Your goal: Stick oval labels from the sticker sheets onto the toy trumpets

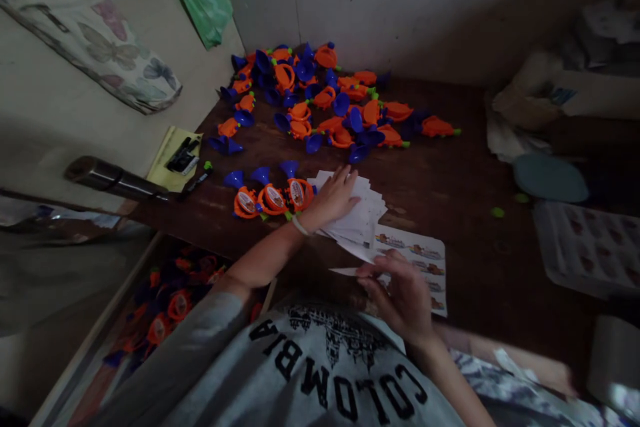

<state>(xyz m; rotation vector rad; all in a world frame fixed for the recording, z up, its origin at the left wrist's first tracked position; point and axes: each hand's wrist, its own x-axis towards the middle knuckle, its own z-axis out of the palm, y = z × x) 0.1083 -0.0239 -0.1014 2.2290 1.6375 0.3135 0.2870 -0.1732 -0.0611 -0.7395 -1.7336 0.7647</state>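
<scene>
Head view: white sheets (367,213) pressed under spread left hand (336,199).
Paper edge (344,271) is pinched by right hand (397,288); light tension is advised.

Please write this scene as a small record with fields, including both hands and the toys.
Left hand: spread flat on white papers
Right hand: fingers pinching a thin white piece
Sheet with printed pictures: on the table, partly behind the right hand
Three toy horns: in a row beside the left forearm, oval labels showing
Loose toy horns: heaped towards the wall, orange and blue
Yellow pad: at the left, black items on it
</scene>
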